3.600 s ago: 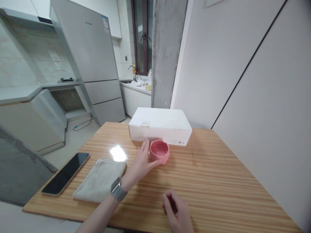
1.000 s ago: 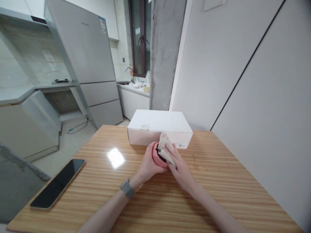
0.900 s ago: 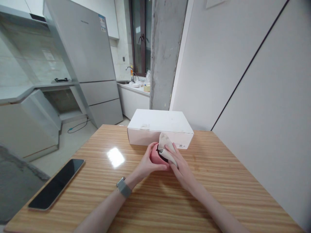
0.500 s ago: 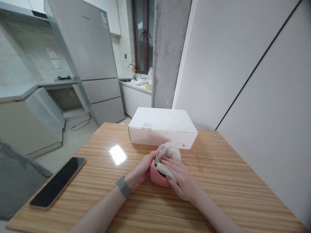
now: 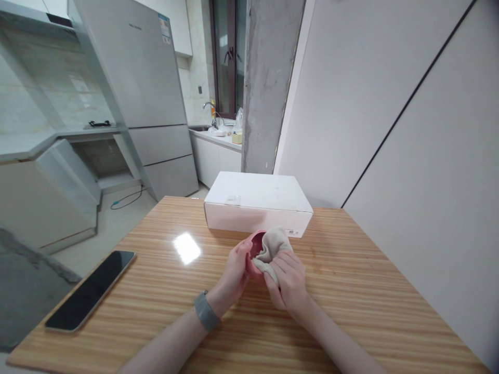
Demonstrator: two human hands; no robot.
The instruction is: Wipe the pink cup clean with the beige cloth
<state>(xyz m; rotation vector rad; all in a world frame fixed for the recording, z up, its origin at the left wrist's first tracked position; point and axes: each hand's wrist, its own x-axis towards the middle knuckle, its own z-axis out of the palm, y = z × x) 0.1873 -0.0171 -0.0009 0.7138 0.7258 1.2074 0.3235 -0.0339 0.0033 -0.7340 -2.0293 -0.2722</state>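
Note:
A small pink bowl [image 5: 257, 242] is held tilted just above the wooden table [image 5: 351, 291], in front of the white box. My left hand [image 5: 236, 272] curls around the bowl's left side, and a grey watch sits on that wrist. My right hand [image 5: 286, 278] presses a bunched beige cloth [image 5: 275, 244] into and over the bowl. Most of the bowl is hidden by the cloth and my fingers.
A flat white cardboard box [image 5: 257, 200] lies just behind the hands. A dark phone [image 5: 91, 288] rests near the table's left edge. A white wall runs along the right side. A fridge [image 5: 144, 93] and kitchen counters stand beyond the table.
The cloth was picked up from the table by my right hand and pushed into the bowl. The bowl has since been tilted and shifted, with the cloth moving over its rim.

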